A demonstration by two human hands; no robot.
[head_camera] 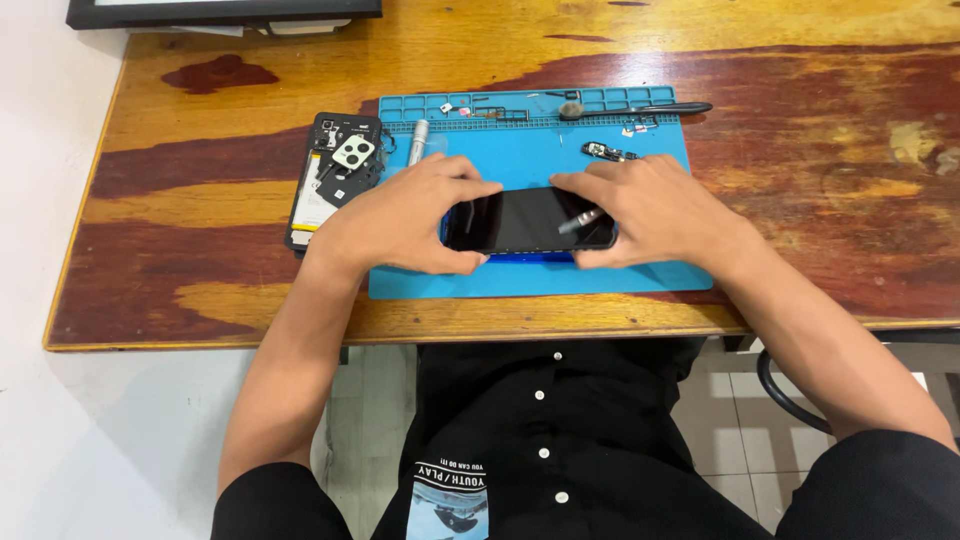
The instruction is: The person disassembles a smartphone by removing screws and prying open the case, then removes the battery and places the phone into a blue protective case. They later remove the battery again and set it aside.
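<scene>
Beside phone point(528, 220), opened handset point(335, 180), screwdriver point(418, 142)

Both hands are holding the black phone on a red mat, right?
Not quite: the mat is blue, not red. The head view shows the left hand and the right hand both holding the black phone on it.

Both hands, left hand point(400, 218) and right hand point(650, 212), grip a dark phone point(525, 220).
</scene>
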